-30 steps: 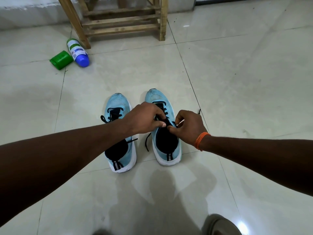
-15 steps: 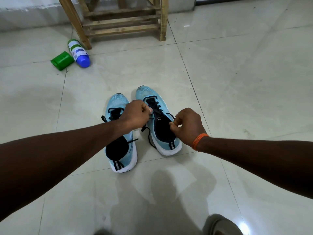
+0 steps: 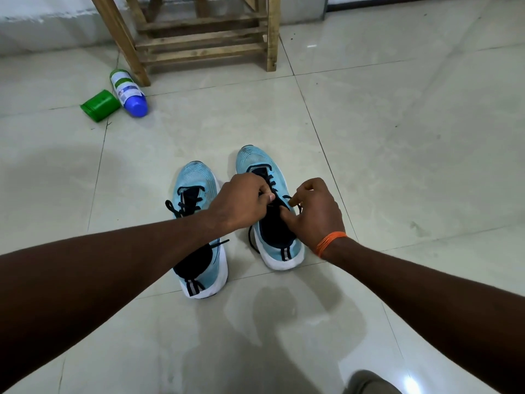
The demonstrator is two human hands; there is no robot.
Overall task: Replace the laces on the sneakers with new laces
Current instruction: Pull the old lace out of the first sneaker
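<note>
Pinching the black lace (image 3: 272, 185) above the right sneaker (image 3: 284, 247), left hand (image 3: 241, 200) and right hand (image 3: 315, 216) each have a closed grip on it; the toe points toward the floor's far edge.

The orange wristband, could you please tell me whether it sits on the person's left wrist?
No, the orange wristband circles the right wrist, behind the right hand pinching the black lace of the sneaker.

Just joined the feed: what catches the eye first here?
The left hand and right hand pinch the black lace over the right sneaker at mid-floor. The left sneaker stands beside it, laced in black. Far left, a bottle and a green tub lie by a wooden stand.
</note>
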